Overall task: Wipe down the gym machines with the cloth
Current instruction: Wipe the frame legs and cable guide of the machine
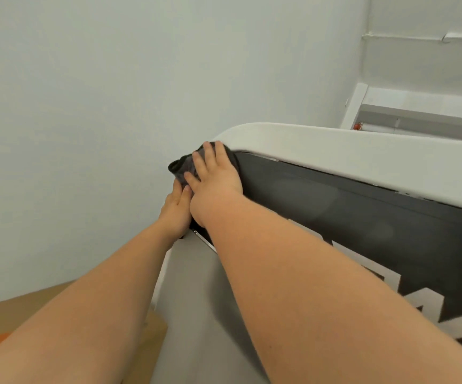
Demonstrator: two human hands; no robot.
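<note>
Reach at full stretch, both sides. Right hand (216, 177) flat, fingers straight and spread, pressing the dark cloth (180, 168) onto the gym machine (390, 217) at its top corner, at the join of white rim (335, 145) and black panel (321, 200). Left hand (175, 210) just beneath, fingers straight too, touching the cloth's lower edge, partly tucked under the right wrist.

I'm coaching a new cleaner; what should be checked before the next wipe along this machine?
1. Cloth under right hand: ok, pressed flat at the corner.
2. Left hand helping: ok, its straight fingers touch the cloth's lower part.
3. Cloth sits where rim meets panel: ok.
4. Panel clean ahead: cannot tell; hazy patches may be smears or glare.
5. Cloth damp: cannot tell.
</note>
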